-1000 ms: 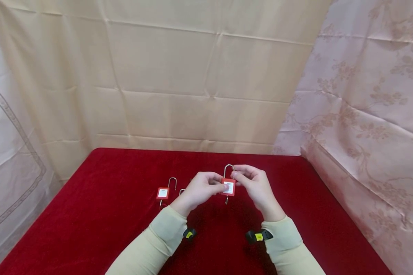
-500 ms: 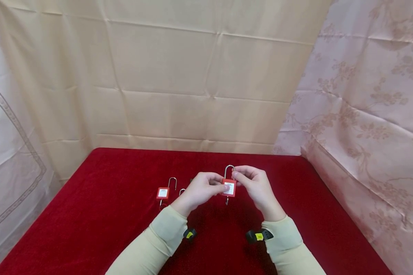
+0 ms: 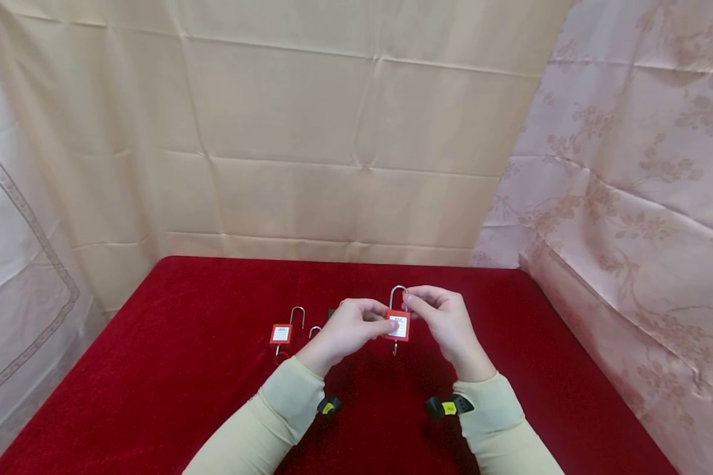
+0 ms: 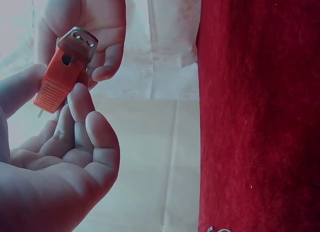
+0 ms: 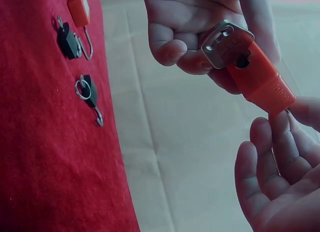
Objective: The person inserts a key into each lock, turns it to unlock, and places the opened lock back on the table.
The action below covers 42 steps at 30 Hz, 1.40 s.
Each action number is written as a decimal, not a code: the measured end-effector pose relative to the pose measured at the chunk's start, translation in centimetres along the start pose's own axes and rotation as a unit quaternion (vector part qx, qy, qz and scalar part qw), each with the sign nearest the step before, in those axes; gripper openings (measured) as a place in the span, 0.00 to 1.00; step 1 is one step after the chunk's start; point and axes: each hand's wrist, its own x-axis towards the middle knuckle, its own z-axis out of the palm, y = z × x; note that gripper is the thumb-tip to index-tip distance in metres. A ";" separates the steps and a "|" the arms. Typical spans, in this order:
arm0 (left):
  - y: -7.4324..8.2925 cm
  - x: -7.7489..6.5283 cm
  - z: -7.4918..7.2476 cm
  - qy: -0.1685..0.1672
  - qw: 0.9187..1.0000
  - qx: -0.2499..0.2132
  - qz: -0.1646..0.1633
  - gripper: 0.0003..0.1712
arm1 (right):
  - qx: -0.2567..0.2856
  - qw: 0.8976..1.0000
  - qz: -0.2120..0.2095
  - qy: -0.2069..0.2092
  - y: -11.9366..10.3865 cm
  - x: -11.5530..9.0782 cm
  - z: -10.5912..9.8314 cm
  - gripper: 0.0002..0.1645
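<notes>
A red padlock (image 3: 401, 325) with a white label is held up over the table, its tall metal shackle (image 3: 398, 287) pointing away from me. My left hand (image 3: 346, 328) grips the padlock body, thumb across the label. At the shackle's right leg, my right hand (image 3: 445, 320) pinches with thumb and fingers. A metal key (image 3: 395, 348) sticks out of the body's near end, and the right wrist view shows this key (image 5: 227, 44) close up beside the orange-red ridged body. The right fingers hide where that shackle leg ends.
Another red padlock (image 3: 281, 334) lies to the left, its shackle swung out to the side and a key and ring below it. Two small black padlocks (image 5: 68, 40) lie nearby, one (image 5: 89, 91) with a key ring. Red cloth covers the table (image 3: 214, 389); curtains (image 3: 356, 198) hang behind.
Both hands have shifted slightly to the right with the red padlock between them. Their grip looks the same, and the other padlocks have stayed put.
</notes>
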 end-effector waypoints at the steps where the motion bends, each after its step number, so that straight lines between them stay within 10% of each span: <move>1: 0.0 0.0 0.0 -0.001 1.000 0.000 -0.003 0.15 | -0.002 1.000 0.000 0.000 0.0 0.0 0.0 0.14; 42: 0.0 -0.4 0.3 -0.048 0.999 0.020 0.004 0.14 | 0.016 1.000 0.006 -0.001 -0.1 0.2 -1.1 0.16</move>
